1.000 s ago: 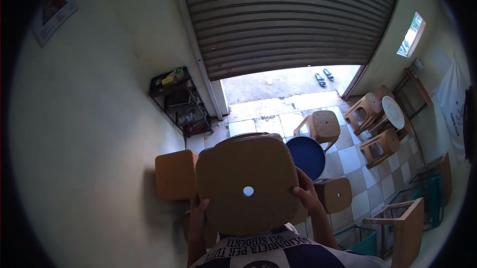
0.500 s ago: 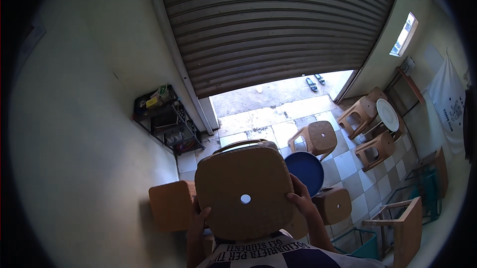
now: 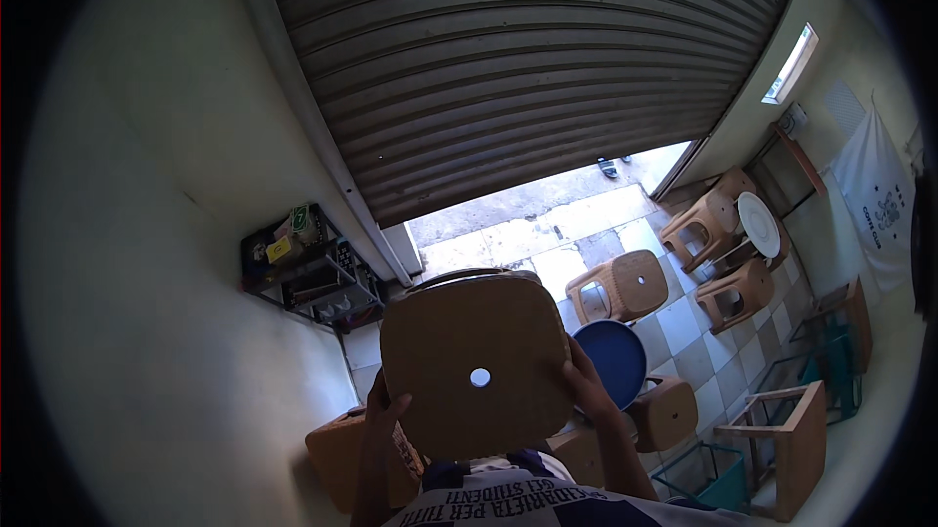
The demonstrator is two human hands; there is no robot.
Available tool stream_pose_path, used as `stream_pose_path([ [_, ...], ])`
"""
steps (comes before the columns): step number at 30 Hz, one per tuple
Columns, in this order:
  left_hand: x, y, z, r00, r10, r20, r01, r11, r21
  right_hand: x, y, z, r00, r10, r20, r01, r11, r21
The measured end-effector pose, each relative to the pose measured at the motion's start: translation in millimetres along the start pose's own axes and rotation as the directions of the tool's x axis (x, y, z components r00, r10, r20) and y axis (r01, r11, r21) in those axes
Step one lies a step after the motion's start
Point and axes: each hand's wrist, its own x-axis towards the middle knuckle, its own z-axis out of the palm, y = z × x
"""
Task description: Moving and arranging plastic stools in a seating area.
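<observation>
A brown plastic stool point(image 3: 469, 332) with a small round hole in its seat is lifted up in front of my body, its seat facing me. My left hand point(image 3: 389, 400) grips its left edge, the thumb lying over the seat. On the opposite edge my right hand point(image 3: 583, 380) is closed in the same way. The stool's legs are mostly hidden behind the seat. Below my left hand stands an orange-brown stool point(image 3: 342, 449) by the wall. A round blue table point(image 3: 614, 363) shows just beyond my right hand.
Several brown stools stand on the tiled floor, one point(image 3: 638, 285) beyond the blue table. A white round table point(image 3: 759, 222) is at the right. The roller shutter point(image 3: 528, 68) hangs partly lowered ahead. A dark shelf point(image 3: 311, 278) stands left; wooden-topped furniture point(image 3: 799, 454) lies lower right.
My view has shifted closer to the shutter, which fills more of the picture. The held stool stays between both hands. The orange-brown stool now appears lower.
</observation>
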Motion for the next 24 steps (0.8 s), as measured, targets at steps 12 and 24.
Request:
stream_pose_path([
  [12, 97.7, -34.7, 19.4, 0.983, -0.174, 0.052, 0.175, 0.985, -0.013, 68.1, 30.6, -30.1, 0.96, 0.119, -0.255, -0.111, 0.993, 0.045],
  [24, 243.6, -198.0, 41.6, 0.901, -0.434, -0.029, 0.434, 0.897, 0.085, 222.0, 162.5, -134.7, 0.919, 0.322, -0.226, -0.292, 0.944, 0.155],
])
